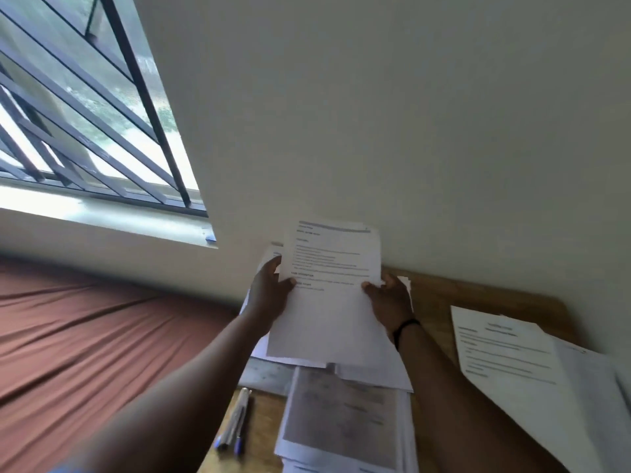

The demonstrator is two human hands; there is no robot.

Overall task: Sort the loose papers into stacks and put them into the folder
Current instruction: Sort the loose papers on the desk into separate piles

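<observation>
Head view: looking forward and down over a wooden desk (433, 302) set against a pale wall (409, 114).
Held papers: bundle of white printed sheets (327, 291), raised above the desk edge; top sheet carries a grey header bar, short lines of text and bold headings in its upper half, blank below; edges of more sheets fanning out behind and under it.
Left hand (269, 291): gripping the bundle's left edge, thumb on the front, fingers curled behind.
Right hand (389, 298): gripping the right edge, thumb on the front, fingers behind; black band (404, 327) on the wrist.
Position: bundle between the two hands, tilted up toward the camera, lifted off the desk.
Stack below: pile of papers (345, 421) on the desk, directly under the bundle, top page printed with a greyish block.
Right stack: printed sheets (512, 360) on the desk at the right, well apart from the hands, cut off by the frame edge.
Pens: two pens (235, 418) side by side, just left of the lower pile.
Hard to read: all text blurred; sheet count in the bundle cannot be told; folder not made out.
Surroundings: reddish-brown bedsheet (85, 336) at left; barred window (85, 107) above.
</observation>
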